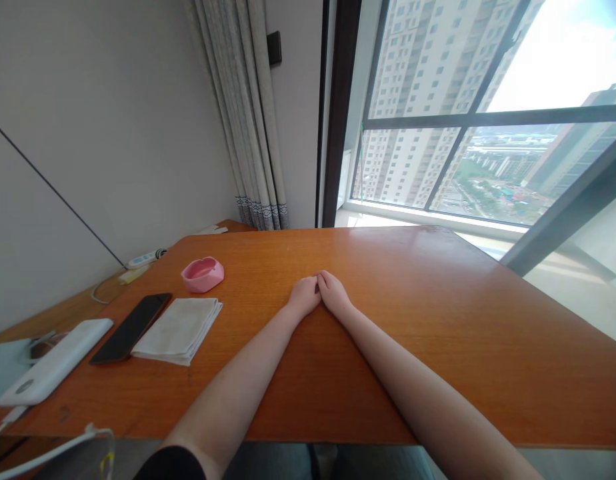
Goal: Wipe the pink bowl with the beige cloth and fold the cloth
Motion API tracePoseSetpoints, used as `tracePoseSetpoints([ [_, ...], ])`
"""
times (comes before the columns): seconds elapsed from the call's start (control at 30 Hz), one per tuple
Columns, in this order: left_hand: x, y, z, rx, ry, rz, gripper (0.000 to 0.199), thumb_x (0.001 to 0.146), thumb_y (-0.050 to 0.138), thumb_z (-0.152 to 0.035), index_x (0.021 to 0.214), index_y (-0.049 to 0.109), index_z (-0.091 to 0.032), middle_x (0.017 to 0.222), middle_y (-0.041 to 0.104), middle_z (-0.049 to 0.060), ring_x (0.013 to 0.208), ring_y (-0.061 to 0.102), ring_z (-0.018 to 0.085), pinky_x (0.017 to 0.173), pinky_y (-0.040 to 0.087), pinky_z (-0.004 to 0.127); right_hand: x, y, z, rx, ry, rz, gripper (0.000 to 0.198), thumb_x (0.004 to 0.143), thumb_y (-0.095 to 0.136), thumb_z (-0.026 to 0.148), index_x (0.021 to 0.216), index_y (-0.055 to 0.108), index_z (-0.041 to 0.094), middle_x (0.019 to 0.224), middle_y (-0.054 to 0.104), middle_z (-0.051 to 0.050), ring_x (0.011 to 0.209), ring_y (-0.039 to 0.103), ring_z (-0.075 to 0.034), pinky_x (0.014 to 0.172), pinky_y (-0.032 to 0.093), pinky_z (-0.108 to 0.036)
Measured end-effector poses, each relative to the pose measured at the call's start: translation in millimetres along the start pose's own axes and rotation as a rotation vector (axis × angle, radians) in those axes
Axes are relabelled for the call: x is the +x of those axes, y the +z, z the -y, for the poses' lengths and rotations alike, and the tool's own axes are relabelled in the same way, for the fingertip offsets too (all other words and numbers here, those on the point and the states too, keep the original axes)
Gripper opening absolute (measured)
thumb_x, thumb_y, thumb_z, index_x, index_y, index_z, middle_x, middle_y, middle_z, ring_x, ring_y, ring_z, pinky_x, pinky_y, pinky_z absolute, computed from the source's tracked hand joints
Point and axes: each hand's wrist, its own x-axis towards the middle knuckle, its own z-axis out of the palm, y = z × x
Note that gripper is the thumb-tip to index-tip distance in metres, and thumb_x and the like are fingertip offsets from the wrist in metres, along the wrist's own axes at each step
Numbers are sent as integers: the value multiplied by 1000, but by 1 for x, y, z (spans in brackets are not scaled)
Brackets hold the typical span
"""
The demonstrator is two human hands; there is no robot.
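Note:
My left hand [305,295] and my right hand [334,292] rest together on the brown wooden table [418,293], near its middle. Their fingertips touch, and both have their fingers curled in and closed. No object shows in either hand; the undersides of the fingers are hidden. Left of my hands lies a folded white cloth [181,328]. Behind the cloth stands a pink faceted bowl [203,275], which looks like an ashtray. A dark phone [133,328] lies beside the cloth on its left.
A white power bank [55,360] with a cable plugged in lies at the table's left edge. A power strip [144,259] sits by the wall. A grey curtain [248,120] hangs behind the table, and a large window [413,160] is at the right. A white cable [48,455] crosses the lower left.

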Motion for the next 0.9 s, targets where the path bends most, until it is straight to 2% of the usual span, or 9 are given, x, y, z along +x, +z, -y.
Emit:
tracePoseSetpoints([
  [0.2,0,1,1,9,20,-3,23,82,44,-21,89,66,-17,91,70,9,85,64,22,73,47,30,-1,-1,1,14,-1,0,26,89,32,25,79,56,21,83,64,-5,81,57,-18,78,42,-29],
  [0.3,-3,-5,0,44,65,27,23,83,44,-20,93,64,-17,94,69,9,86,64,20,74,47,28,-1,-2,2,25,-7,-2,26,89,32,24,77,56,21,82,64,-5,80,57,-18,76,42,-29],
  [0.4,-7,-23,1,184,170,38,21,85,44,-22,92,64,-18,91,68,8,84,62,19,77,46,29,0,-3,2,11,-19,7,27,90,33,26,74,54,21,79,63,-4,77,56,-17,74,41,-28],
  [0.5,-14,-53,13,339,177,-46,21,87,43,-22,87,63,-19,89,66,6,88,59,19,86,42,32,0,-3,2,-11,-29,22,31,91,32,32,72,54,21,78,63,-5,78,56,-18,74,41,-28],
  [0.6,-28,-88,42,387,62,-170,24,87,40,-18,99,61,-17,109,61,11,104,53,24,100,31,42,-1,-3,3,-7,-38,34,36,94,28,36,75,56,21,81,63,-5,83,57,-18,78,40,-29],
  [0.67,-41,-109,68,465,-108,-315,27,86,41,-19,106,59,-18,124,54,12,116,46,27,105,23,46,-1,-3,4,-29,-42,45,37,94,28,36,76,56,21,82,64,-5,83,57,-18,78,40,-28],
  [0.77,-63,-130,109,556,-397,-511,32,83,47,-24,113,55,-16,129,49,13,120,41,29,103,26,43,-2,-3,5,-75,-54,65,36,95,29,35,75,55,21,81,63,-4,81,56,-18,75,39,-28],
  [0.83,-74,-137,131,530,-521,-565,35,81,51,-28,113,55,-14,125,51,12,116,43,28,101,30,41,-2,-4,6,-98,-62,76,35,95,29,34,75,55,21,80,63,-4,80,56,-17,75,39,-28],
  [0.9,-80,-137,145,480,-572,-559,36,79,55,-31,109,57,-12,126,50,13,116,42,28,100,31,40,-3,-4,6,-114,-71,87,35,95,30,34,75,55,21,80,63,-4,81,56,-17,76,39,-27],
])
